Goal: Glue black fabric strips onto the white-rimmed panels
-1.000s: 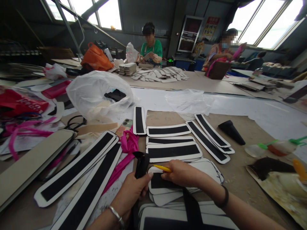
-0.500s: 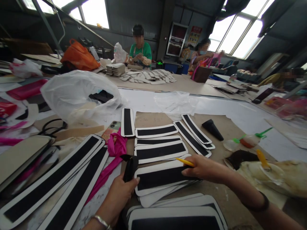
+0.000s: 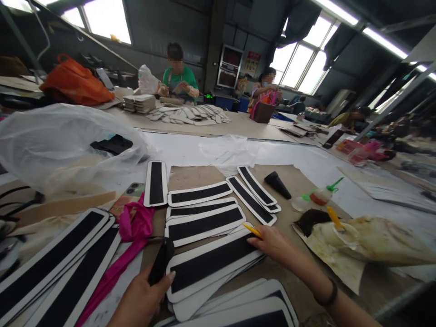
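My right hand (image 3: 274,245) is closed around a thin yellow stick (image 3: 252,230), its kind unclear. Its fingertips rest at the right end of a white-edged black panel (image 3: 211,261), top of a small stack. At that panel's left end is my left hand (image 3: 145,288), thumb on the near corner. A narrow black piece (image 3: 160,263) is gripped in it; I cannot make out what it is. More such panels (image 3: 206,225) lie beyond, and another stack (image 3: 248,313) sits closest to me. Long panels (image 3: 57,252) lie to the left.
A pink cloth strip (image 3: 136,220) and a phone (image 3: 131,193) lie left of the panels. Behind are a clear plastic bag (image 3: 68,145) and a black cone (image 3: 277,184). To the right are squeeze bottles (image 3: 320,195) and a stained bag (image 3: 378,238). Two people work across the table.
The view has swung to the right, so everything sits further left. Both hands keep their holds, and the top panel looks more tilted, its right end higher in view.
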`<state>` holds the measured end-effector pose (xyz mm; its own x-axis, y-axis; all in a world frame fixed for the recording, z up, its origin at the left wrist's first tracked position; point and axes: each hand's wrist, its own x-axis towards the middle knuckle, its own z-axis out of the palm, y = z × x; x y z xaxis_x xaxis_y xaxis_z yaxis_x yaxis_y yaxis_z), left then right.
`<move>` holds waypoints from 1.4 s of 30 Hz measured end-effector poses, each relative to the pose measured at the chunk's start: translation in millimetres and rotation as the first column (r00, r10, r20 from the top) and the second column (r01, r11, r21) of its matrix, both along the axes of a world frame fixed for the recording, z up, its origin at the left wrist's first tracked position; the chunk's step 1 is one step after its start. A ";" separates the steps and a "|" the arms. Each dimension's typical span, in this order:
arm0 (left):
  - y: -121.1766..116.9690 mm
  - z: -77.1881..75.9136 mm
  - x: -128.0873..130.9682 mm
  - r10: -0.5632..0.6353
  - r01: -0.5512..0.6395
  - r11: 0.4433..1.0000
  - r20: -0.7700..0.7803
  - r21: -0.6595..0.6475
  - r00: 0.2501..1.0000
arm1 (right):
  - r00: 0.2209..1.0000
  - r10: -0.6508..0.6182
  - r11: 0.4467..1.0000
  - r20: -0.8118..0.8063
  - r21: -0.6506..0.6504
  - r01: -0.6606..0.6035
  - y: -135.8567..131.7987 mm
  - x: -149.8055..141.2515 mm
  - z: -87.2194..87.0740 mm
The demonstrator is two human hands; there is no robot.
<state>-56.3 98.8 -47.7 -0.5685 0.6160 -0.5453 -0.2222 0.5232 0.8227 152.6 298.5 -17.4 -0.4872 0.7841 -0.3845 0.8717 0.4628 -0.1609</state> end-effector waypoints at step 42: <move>-42.0 48.4 -13.1 0.051 -0.087 0.966 0.154 0.243 0.987 | 0.784 -0.383 0.880 -0.488 -0.450 0.150 -51.4 8.7 46.2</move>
